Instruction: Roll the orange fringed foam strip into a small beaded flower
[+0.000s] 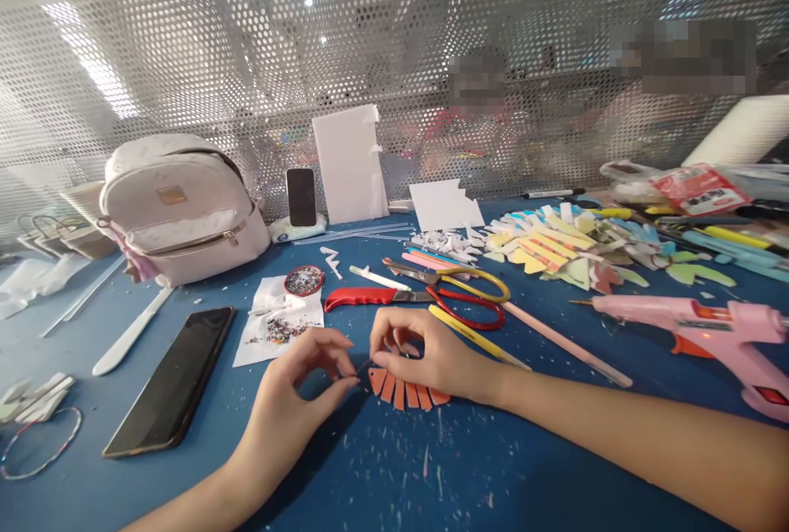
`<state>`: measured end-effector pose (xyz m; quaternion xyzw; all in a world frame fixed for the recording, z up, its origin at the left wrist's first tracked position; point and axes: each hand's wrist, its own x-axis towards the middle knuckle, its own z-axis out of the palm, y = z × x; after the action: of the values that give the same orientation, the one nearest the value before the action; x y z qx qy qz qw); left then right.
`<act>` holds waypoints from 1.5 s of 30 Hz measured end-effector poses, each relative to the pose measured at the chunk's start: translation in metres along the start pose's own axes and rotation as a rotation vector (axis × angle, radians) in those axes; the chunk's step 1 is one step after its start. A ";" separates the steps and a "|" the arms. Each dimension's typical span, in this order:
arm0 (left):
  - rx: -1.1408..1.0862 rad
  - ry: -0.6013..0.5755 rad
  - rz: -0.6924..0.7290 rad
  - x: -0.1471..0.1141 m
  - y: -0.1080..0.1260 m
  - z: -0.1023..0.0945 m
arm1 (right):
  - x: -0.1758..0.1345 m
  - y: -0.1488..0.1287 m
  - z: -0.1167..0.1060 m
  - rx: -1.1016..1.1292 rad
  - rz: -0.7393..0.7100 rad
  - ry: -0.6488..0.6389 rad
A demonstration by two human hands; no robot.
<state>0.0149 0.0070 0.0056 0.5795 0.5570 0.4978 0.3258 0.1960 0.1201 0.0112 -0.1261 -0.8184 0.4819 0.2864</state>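
In the middle of the table, my right hand (425, 351) is closed on an orange piece (399, 394) cut into several slat-like strips that fan out below the fingers. A small hole shows at its left end. From there a thin dark thread or wire (365, 367) runs to my left hand (308, 380), whose thumb and fingertips pinch it. My right fingers partly cover the top of the orange piece. Just beyond my hands lie scissors (472, 293) with red and yellow handles and a red-handled cutter (363, 296).
A pink glue gun (696, 318) lies at right, with paper scraps (555, 244) behind. Toward the left are a phone (173, 384), a white plastic knife (132, 333), a backpack (185, 211) and a tissue (252, 320) bearing beads. A perforated metal screen (370, 39) stands behind.
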 end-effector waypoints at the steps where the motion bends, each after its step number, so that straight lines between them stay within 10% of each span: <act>1: -0.008 0.021 0.013 -0.001 0.000 -0.001 | -0.001 0.000 0.000 -0.002 -0.018 0.022; 13: -0.046 0.096 0.221 -0.010 -0.003 -0.010 | -0.010 0.004 0.005 -0.109 -0.241 0.165; 45: -0.028 0.121 0.238 -0.013 -0.008 -0.009 | -0.011 0.006 0.007 -0.195 -0.280 0.153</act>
<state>0.0048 -0.0059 -0.0023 0.6058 0.4960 0.5746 0.2383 0.2004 0.1125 -0.0001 -0.0743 -0.8466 0.3447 0.3987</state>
